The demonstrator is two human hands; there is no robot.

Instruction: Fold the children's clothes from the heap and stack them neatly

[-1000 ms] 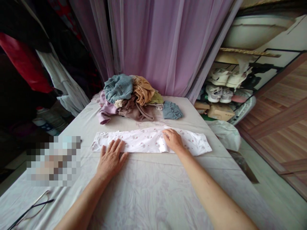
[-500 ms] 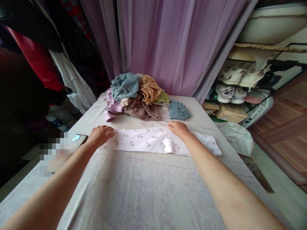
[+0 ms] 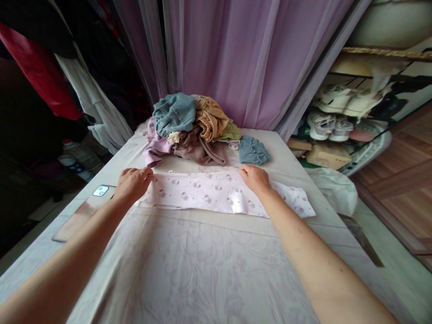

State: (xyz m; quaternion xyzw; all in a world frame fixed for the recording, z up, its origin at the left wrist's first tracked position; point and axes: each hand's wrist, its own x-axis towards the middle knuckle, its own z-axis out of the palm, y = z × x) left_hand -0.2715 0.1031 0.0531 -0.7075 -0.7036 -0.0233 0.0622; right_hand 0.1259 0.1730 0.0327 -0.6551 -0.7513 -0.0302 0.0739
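The left hand [image 3: 132, 185] pinches the far left corner of a white printed garment [image 3: 199, 193], and the right hand [image 3: 255, 179] has its far edge gripped, right of the middle. From here I see the garment lying lengthwise across the cloth-covered table [image 3: 189, 265], in front of a clothes heap [image 3: 173, 114]. A small blue bundle [image 3: 254, 150] sits beside the heap; a phone [image 3: 81, 215] lies left of the garment

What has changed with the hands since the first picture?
The left hand, spread on the printed cloth before, moved forward and left and now pinches its far left corner. The right hand moved slightly forward and now grips the far edge. The clothes pile and the blue garment beside it stayed put.
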